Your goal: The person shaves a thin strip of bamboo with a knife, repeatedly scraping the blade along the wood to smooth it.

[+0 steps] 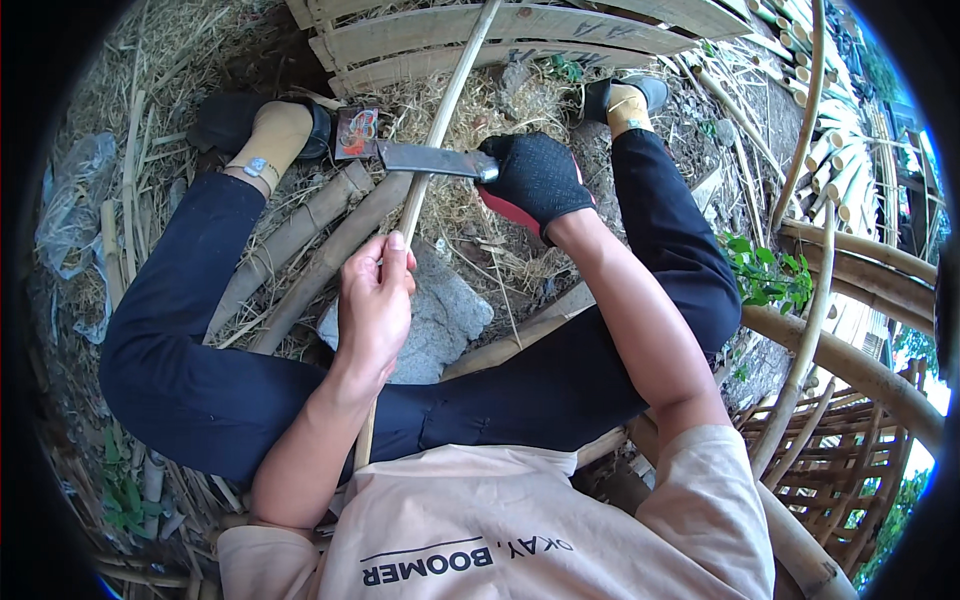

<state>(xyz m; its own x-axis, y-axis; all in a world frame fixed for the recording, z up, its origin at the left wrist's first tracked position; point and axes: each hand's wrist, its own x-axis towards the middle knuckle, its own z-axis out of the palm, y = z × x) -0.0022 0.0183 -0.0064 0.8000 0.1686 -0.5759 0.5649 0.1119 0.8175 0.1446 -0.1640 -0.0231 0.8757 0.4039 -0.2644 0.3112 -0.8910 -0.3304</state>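
A long, pale bamboo strip [447, 110] runs from my lap up past the wooden crate. My bare left hand [377, 297] is closed around it near its lower part, thumb on top. My right hand [535, 182], in a black and red glove, grips a knife with a broad, square-ended metal blade [425, 159]. The blade lies across the strip, a short way above my left hand. The glove hides the knife's handle. Below the strip, between my legs, sits a grey stone block [440, 305].
A slatted wooden crate [500, 38] stands ahead of my feet. Thick bamboo poles [335, 235] lie at the left beside a small red packet [356, 133]. Cut bamboo [840, 170] is piled at the right, above a woven basket [840, 455]. A clear plastic bag [80, 200] lies far left.
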